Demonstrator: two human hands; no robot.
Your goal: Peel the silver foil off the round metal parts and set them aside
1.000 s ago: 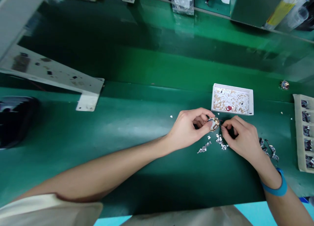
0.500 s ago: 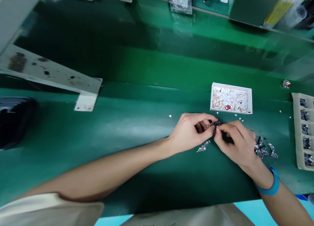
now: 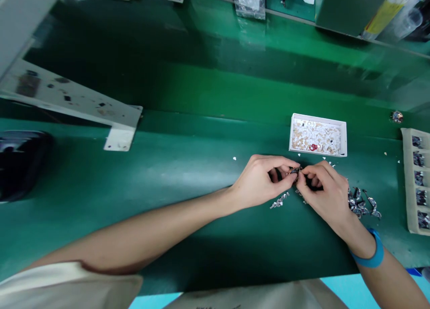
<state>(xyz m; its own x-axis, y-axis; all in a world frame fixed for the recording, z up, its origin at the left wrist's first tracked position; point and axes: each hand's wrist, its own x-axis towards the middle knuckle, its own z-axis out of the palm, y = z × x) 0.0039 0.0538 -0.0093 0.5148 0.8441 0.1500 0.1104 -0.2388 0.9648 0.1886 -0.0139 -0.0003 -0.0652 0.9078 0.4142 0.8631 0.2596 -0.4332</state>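
Note:
My left hand (image 3: 260,179) and my right hand (image 3: 324,190) meet over the green mat, both pinched on one small metal part (image 3: 294,170) held between their fingertips. Most of the part is hidden by the fingers. Small silver pieces (image 3: 279,201) lie on the mat just below my left hand. A darker heap of small metal parts (image 3: 361,202) lies right of my right hand. A blue band (image 3: 369,257) circles my right wrist.
A white box of pale scraps (image 3: 344,139) stands just behind the hands. At the right edge is a beige compartment tray (image 3: 406,183) holding dark parts. A white metal bracket (image 3: 117,121) sits at the left, a black object (image 3: 20,163) at the far left.
The round metal part was turned from face-up to edge-on between my fingers. My right hand closed in from the right onto it and now touches my left hand.

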